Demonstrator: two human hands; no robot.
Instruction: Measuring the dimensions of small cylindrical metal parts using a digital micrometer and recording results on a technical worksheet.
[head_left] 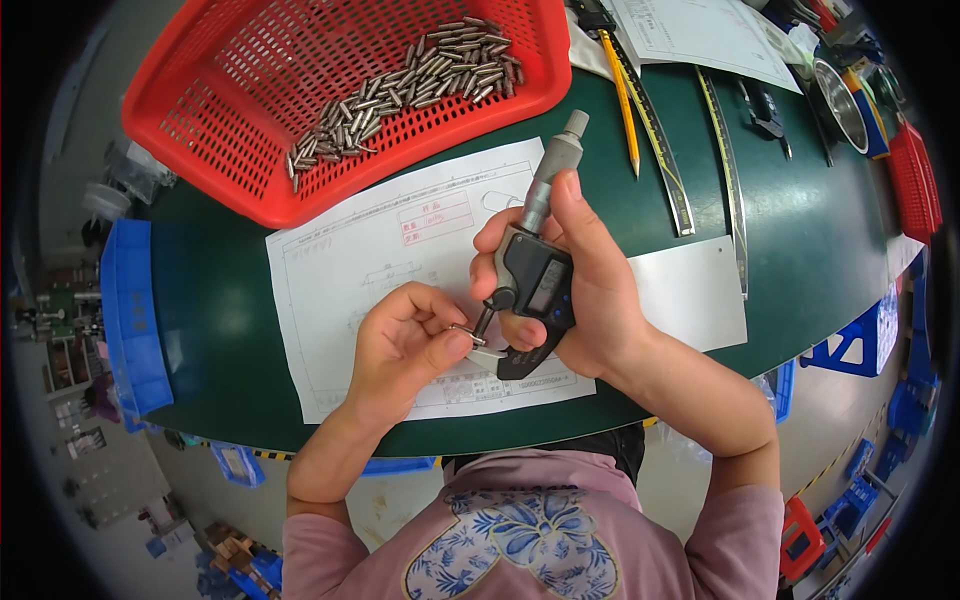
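Steel pin [462,328] is pinched by the left hand [405,340] between the anvils of a digital micrometer [530,270], gripped by the right hand [580,290] at three o'clock. Measuring appears underway; thimble turning seems needed. Beyond, at twelve o'clock, a red basket [250,150] holds more pins [410,85].

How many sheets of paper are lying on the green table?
3. A printed drawing sheet lies under the hands, a blank white sheet lies to its right, and another printed sheet lies at the far edge. More may be hidden beneath them.
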